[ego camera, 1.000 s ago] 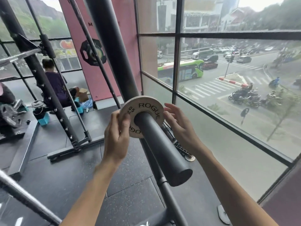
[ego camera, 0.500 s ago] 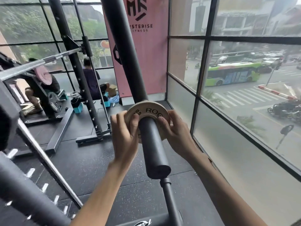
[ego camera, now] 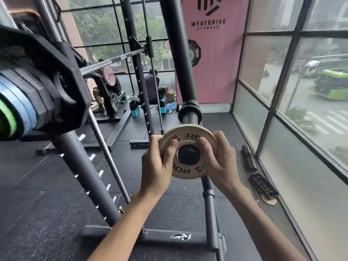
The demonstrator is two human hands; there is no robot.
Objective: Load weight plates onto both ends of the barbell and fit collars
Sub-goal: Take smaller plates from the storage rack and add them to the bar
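Weight plate: a small pale plate (ego camera: pixel 188 138) with black "RO" lettering and "0.5" markings on its face. It sits at the very tip of the barbell sleeve, between your two hands.
Barbell sleeve: the dark sleeve (ego camera: pixel 190 117) runs away from you to a thick shoulder ring. Its flat end shows through the plate's centre hole.
Left hand: your left hand (ego camera: pixel 157 166) grips the plate's left edge. The thumb lies flat on the face beside the hole and the fingers curl round the rim to the back.
Right hand: your right hand (ego camera: pixel 223 162) grips the right edge the same way, thumb on the face and fingers wrapped behind.
Left edge: a stack of black, blue and green plates (ego camera: pixel 37 95) looms close to the camera, well apart from your hands.
Floor: black speckled rubber floor (ego camera: pixel 56 185). A black rack foot (ego camera: pixel 163 236) with a white logo lies below your forearms.
By the window: two black rods (ego camera: pixel 248 159) and a small round disc (ego camera: pixel 270 201) lie on the floor along the glass wall (ego camera: pixel 250 117).
Background: a pink banner (ego camera: pixel 216 72) reading "MYSTERISE FITNESS" hangs behind the sleeve. A seated person (ego camera: pixel 152 83) is to the left of it, beyond the rack.
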